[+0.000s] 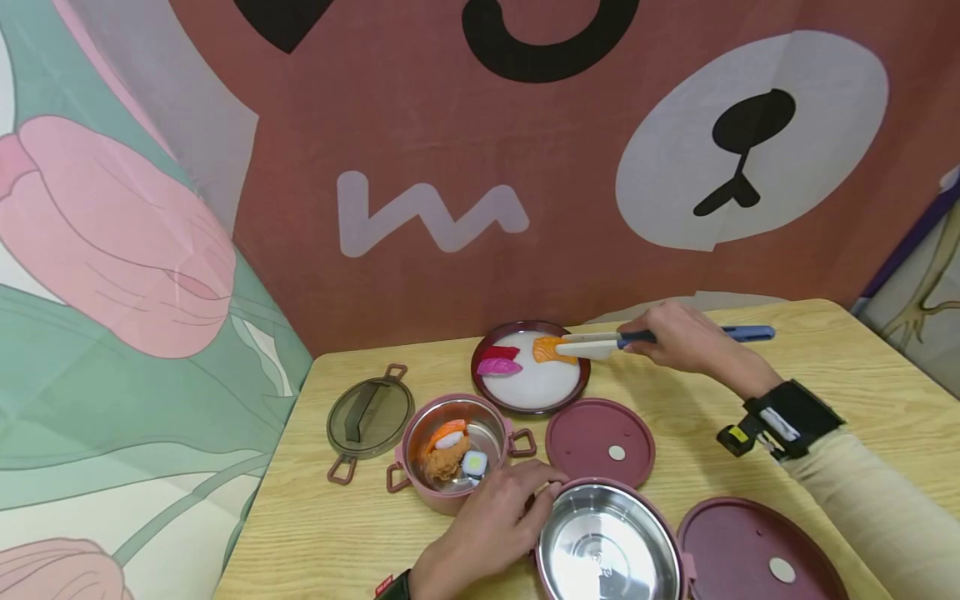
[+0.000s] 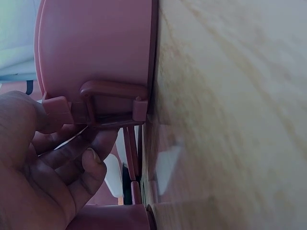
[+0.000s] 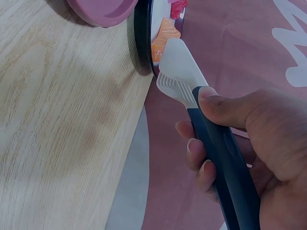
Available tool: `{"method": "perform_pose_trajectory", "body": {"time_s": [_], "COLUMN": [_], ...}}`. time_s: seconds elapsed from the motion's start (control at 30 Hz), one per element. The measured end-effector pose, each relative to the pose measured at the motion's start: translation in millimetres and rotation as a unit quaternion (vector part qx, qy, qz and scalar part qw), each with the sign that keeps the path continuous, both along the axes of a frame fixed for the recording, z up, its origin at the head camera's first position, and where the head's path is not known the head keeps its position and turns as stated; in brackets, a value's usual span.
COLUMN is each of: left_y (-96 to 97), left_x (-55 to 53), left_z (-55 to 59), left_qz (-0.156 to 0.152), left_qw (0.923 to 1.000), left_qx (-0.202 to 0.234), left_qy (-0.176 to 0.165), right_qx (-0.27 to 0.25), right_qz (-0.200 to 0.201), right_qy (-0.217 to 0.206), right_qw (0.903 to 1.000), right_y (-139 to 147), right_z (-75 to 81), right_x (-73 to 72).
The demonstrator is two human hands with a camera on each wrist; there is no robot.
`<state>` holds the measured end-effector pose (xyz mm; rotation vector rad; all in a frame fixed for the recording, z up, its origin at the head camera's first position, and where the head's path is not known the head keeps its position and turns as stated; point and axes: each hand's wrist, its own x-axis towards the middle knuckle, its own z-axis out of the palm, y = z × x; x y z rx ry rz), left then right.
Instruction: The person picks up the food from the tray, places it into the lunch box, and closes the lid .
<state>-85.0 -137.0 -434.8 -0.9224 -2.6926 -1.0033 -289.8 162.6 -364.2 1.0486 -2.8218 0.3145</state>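
Observation:
My right hand [image 1: 678, 337] grips blue-handled tongs [image 3: 218, 153] with pale tips, which reach over the plate [image 1: 536, 390]. At those tips lies an orange salmon piece [image 1: 545, 347]; red [image 1: 499, 352] and magenta [image 1: 498, 367] toy pieces lie left of it. With thumb at the rim, my left hand [image 1: 498, 517] holds the side of a pink pot [image 1: 607, 542] lined with steel, by its folding handle [image 2: 115, 84]. Left of that hand, a smaller pink pot [image 1: 489, 415] contains a shrimp piece [image 1: 447, 435], fried chicken [image 1: 448, 461] and a sushi roll [image 1: 474, 463].
A see-through lid [image 1: 378, 421] with handles lies at the left. One maroon lid [image 1: 592, 433] is between the plate and the larger pot, and a bigger maroon lid [image 1: 742, 542] lies at the front right. Printed cloth [image 1: 420, 300] hangs along the table's back edge.

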Motion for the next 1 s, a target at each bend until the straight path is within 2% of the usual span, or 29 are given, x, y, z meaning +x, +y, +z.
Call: {"method": "perform_pose_trajectory", "body": {"time_s": [0.23,0.57,1.0], "left_y": [0.4,1.2,0.7], "left_x": [-0.6,-0.9,-0.7], "left_z": [-0.2,0.4,0.4], "left_qz": [0.001,0.003,0.001], "left_qw": [1.0,0.9998,0.9998], "left_qx": [-0.005,-0.016,-0.021], "left_qy": [-0.007,-0.01,0.0], "right_qx": [-0.001,0.004,-0.008], "right_qz": [0.007,-0.001,0.016], "right_qy": [0.008,-0.006,0.008], "right_qw": [0.9999,1.0,0.9998], "right_y": [2.9,4.7,7.8], "right_z": [1.4,6.6,21.8], "right_x": [5.5,11.9,27.9]}}
